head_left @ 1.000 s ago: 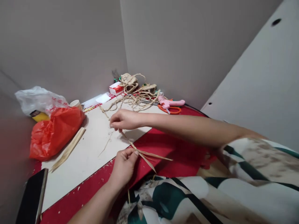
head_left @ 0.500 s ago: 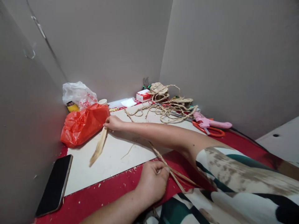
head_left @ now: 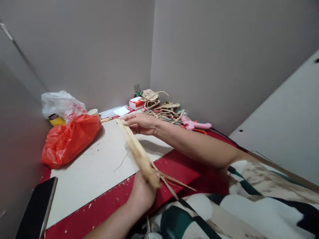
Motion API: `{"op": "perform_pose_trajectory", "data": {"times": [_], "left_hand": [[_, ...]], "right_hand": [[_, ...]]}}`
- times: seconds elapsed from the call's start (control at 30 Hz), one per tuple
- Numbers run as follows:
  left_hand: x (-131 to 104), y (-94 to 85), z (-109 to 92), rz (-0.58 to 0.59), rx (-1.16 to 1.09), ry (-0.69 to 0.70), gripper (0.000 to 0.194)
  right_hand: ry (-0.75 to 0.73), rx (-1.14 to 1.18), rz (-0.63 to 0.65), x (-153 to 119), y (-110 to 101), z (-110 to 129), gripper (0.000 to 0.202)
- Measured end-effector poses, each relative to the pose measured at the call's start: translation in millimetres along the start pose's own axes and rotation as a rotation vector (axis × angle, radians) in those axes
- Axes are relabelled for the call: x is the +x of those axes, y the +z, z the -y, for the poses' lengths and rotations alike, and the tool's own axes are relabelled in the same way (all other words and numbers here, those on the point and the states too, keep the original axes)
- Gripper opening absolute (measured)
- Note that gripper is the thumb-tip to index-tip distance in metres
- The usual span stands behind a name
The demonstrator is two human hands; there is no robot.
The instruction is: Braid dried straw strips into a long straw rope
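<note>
Though bag [head_left: 63, 107] print unreadable, husk [head_left: 138, 153] in hand [head_left: 139, 123].

Two hands are showing: left hand [head_left: 142, 194] near the table's front edge, right hand [head_left: 139, 123] farther back. One broad dried husk strip [head_left: 138, 152] is spanning between them. About three thin strands [head_left: 174, 182] are trailing from the left hand. Two plastic bags are sitting at the left: one red bag [head_left: 69, 139], one white bag [head_left: 61, 104]. One phone [head_left: 36, 209] is lying at the near corner. One paper cup [head_left: 93, 112], one red-and-white box [head_left: 136, 103], one pink glue gun [head_left: 195, 124]. One tangle of twine [head_left: 161, 108]; separate cords cannot be counted.
</note>
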State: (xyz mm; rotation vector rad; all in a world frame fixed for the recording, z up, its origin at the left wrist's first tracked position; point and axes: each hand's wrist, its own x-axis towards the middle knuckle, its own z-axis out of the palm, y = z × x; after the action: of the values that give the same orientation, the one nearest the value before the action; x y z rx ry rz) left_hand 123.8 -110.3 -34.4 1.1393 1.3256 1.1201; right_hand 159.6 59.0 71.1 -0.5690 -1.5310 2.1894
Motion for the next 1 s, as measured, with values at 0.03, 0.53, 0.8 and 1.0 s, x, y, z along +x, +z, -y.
{"op": "perform_pose_trajectory", "data": {"times": [0.03,0.53,0.8,1.0], "left_hand": [[0,-0.8,1,0.005,-0.003,0.003,0.033],[-1,-7.6,-8,-0.034,0.117,-0.129,0.038],[-3,-1.3,-15,-0.108,-0.001,-0.114,0.027],[-2,1.0,-9,-0.108,-0.061,-0.048,0.025]], "right_hand": [[0.010,0.017,0.028,-13,-9,1,0.018],[0.099,-0.139,0.012,-149,-57,-53,0.019],[-0.121,-0.667,0.036,-151,-15,-91,0.013],[-0.291,-0.958,-0.151,-153,2,-98,0.016]]}}
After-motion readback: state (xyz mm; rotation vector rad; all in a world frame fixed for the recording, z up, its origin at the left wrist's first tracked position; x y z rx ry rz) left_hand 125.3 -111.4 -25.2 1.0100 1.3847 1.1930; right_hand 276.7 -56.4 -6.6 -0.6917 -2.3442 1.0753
